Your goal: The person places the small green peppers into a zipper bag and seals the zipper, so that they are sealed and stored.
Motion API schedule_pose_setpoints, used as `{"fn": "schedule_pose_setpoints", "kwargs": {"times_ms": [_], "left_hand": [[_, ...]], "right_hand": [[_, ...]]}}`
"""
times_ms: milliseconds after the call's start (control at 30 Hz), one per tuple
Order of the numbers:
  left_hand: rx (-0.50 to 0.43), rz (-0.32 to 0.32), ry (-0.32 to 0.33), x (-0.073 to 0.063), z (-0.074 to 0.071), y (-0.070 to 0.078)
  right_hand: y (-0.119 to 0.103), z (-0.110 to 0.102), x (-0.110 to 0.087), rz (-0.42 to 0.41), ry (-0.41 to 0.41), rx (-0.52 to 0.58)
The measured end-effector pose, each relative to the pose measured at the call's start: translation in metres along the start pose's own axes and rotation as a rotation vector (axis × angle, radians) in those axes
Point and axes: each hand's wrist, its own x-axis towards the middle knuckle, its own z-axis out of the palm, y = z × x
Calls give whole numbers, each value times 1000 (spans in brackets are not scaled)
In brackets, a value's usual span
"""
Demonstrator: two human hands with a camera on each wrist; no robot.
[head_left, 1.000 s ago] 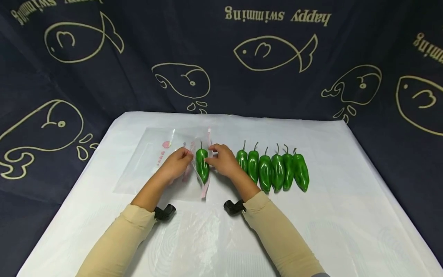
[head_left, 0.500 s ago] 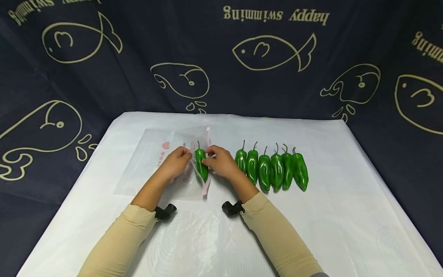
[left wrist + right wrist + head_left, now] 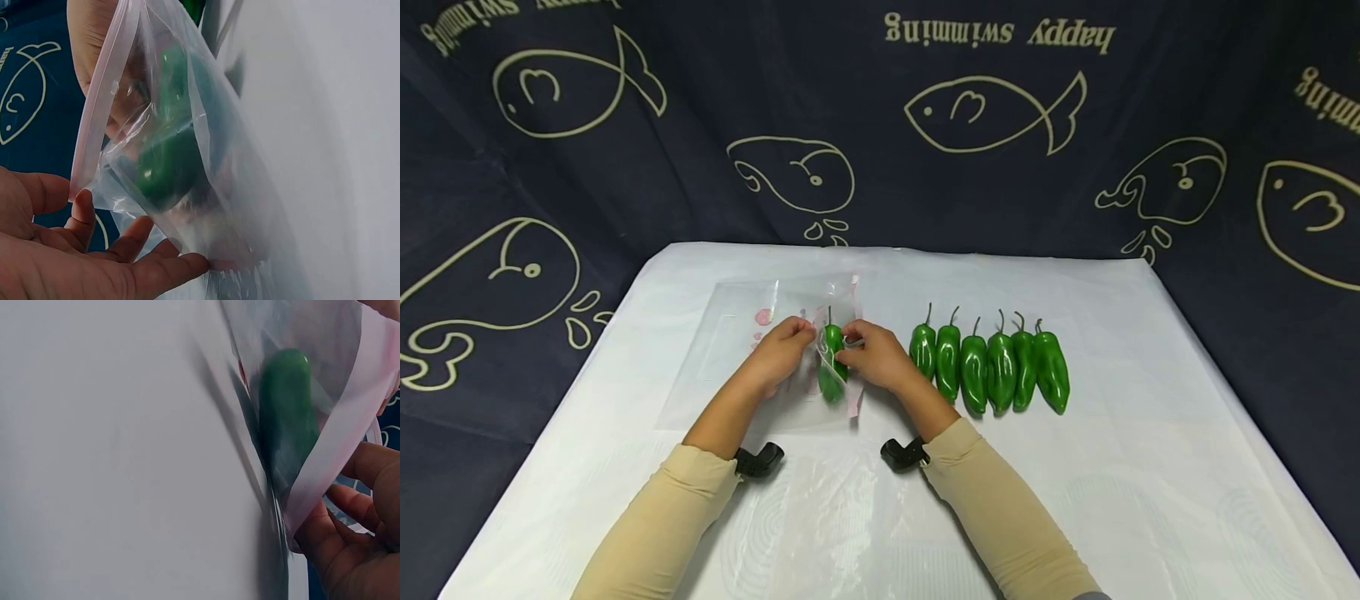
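Observation:
A clear zip bag (image 3: pixel 700 367) with a pink strip along its mouth lies on the table, its mouth facing right. My left hand (image 3: pixel 784 354) pinches the pink-edged rim, and in the left wrist view its thumb and a fingertip meet on that strip. A glossy green pepper (image 3: pixel 831 383) is partly inside, its lower end behind the film and its stem pointing away. My right hand (image 3: pixel 880 354) pinches the pepper at the bag's mouth. In the right wrist view the pepper (image 3: pixel 287 406) shows through the film; the strip partly hides the right fingers.
Several green peppers (image 3: pixel 1002 371) lie in a row to the right of my right hand, stems away from me. A white cover spreads over the table (image 3: pixel 1112 500). Behind it hangs a dark blue cloth (image 3: pixel 880 200) with fish drawings.
The pepper has shifted slightly left and its lower end has gone behind the bag's film. My right hand has moved a little left with it. The left hand stays on the rim.

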Motion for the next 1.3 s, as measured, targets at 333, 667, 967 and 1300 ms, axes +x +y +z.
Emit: {"fn": "schedule_pose_setpoints", "kwargs": {"times_ms": [333, 667, 967, 1300], "left_hand": [[-11, 9, -11, -1, 1, 7], [-14, -2, -19, 0, -1, 5], [-15, -6, -15, -2, -1, 4], [-38, -2, -25, -4, 0, 4]], "right_hand": [[-2, 4, 2, -36, -16, 0], [-9, -20, -10, -45, 30, 16], [-7, -57, -24, 1, 99, -13], [6, -96, -33, 24, 117, -41]]}}
